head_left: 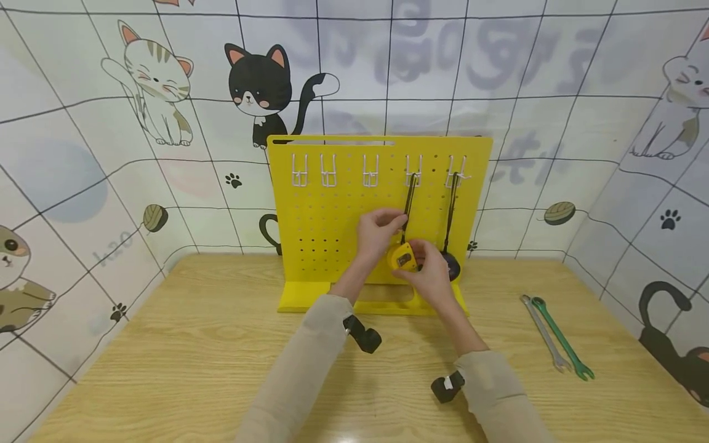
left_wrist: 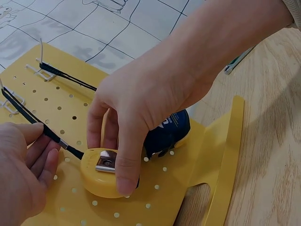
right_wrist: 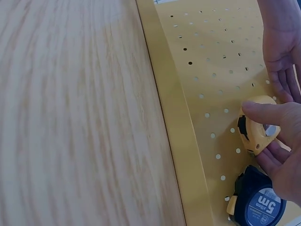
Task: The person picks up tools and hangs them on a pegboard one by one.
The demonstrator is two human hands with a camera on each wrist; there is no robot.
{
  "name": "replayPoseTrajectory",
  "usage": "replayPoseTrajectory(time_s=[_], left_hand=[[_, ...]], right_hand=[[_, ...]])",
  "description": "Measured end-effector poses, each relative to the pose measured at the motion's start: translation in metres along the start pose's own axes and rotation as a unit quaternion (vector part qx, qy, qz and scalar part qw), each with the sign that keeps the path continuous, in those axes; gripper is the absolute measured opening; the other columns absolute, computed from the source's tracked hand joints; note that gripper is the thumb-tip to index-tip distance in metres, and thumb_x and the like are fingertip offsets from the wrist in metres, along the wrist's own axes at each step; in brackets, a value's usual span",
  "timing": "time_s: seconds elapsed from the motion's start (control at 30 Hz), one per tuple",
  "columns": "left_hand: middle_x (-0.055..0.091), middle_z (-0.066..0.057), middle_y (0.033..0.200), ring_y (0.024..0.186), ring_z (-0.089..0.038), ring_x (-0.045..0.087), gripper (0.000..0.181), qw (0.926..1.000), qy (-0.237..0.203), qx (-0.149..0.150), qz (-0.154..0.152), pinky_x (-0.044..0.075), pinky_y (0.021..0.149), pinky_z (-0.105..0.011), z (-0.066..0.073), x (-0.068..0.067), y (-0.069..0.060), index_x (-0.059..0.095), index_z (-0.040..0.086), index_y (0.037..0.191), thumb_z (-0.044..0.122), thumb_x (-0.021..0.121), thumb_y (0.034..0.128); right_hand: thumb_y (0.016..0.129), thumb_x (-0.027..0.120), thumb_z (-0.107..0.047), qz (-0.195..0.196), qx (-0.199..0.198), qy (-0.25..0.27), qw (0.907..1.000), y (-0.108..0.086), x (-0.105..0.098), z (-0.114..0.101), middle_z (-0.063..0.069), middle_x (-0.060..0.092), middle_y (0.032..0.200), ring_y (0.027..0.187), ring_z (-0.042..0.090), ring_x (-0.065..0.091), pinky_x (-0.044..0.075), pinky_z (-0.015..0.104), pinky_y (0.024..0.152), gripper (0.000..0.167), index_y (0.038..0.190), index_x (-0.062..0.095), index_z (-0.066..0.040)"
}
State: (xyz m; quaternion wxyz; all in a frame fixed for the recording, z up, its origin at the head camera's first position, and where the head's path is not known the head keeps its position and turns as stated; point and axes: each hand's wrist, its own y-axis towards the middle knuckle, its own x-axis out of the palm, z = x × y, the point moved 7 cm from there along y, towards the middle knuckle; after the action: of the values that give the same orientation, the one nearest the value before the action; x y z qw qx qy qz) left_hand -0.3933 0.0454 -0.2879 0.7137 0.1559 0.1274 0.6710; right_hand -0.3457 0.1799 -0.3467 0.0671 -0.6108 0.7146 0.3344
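Note:
A yellow tape measure [head_left: 402,256] hangs by a black strap [head_left: 409,200] from a white hook on the yellow pegboard [head_left: 354,215]. The right hand [head_left: 432,271] grips its body, thumb across the case in the left wrist view [left_wrist: 101,174]. Just above it, the left hand [head_left: 376,232] pinches the strap between thumb and fingers. A dark blue tape measure [right_wrist: 258,202] hangs from the hook to the right, close beside the right hand, partly hidden behind it in the head view.
Three more white hooks [head_left: 370,172] line the pegboard's upper left part. On the wooden table [head_left: 194,344], a silver wrench [head_left: 545,332] and a green wrench [head_left: 562,338] lie at the right. A cat-patterned wall covering [head_left: 354,74] stands behind.

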Motion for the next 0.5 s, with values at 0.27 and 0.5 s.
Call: replayPoseTrajectory(time_s=[0.27, 0.5], left_hand=[[0.075, -0.015, 0.101, 0.088, -0.021, 0.071, 0.017, 0.9995, -0.003, -0.001, -0.033, 0.059, 0.08, -0.034, 0.0002, 0.0001, -0.0045, 0.076, -0.002, 0.105, 0.011, 0.072, 0.0949], [0.074, -0.012, 0.104, 0.092, -0.018, 0.069, 0.02, 0.9985, -0.004, -0.01, -0.055, 0.057, 0.082, -0.035, -0.0019, -0.002, -0.0088, 0.074, 0.0, 0.111, 0.013, 0.07, 0.0966]], right_hand=[[0.078, 0.088, -0.006, 0.015, -0.014, -0.004, 0.9998, 0.0004, -0.0002, -0.0001, 0.021, 0.056, 0.129, 0.114, 0.035, 0.056, 0.048, 0.047, 0.099, 0.07, 0.135, 0.05, 0.004], [0.081, 0.085, -0.005, 0.016, -0.018, 0.012, 0.9996, -0.0005, -0.0024, -0.0011, 0.019, 0.057, 0.128, 0.113, 0.034, 0.057, 0.049, 0.045, 0.099, 0.065, 0.135, 0.05, 0.003]])
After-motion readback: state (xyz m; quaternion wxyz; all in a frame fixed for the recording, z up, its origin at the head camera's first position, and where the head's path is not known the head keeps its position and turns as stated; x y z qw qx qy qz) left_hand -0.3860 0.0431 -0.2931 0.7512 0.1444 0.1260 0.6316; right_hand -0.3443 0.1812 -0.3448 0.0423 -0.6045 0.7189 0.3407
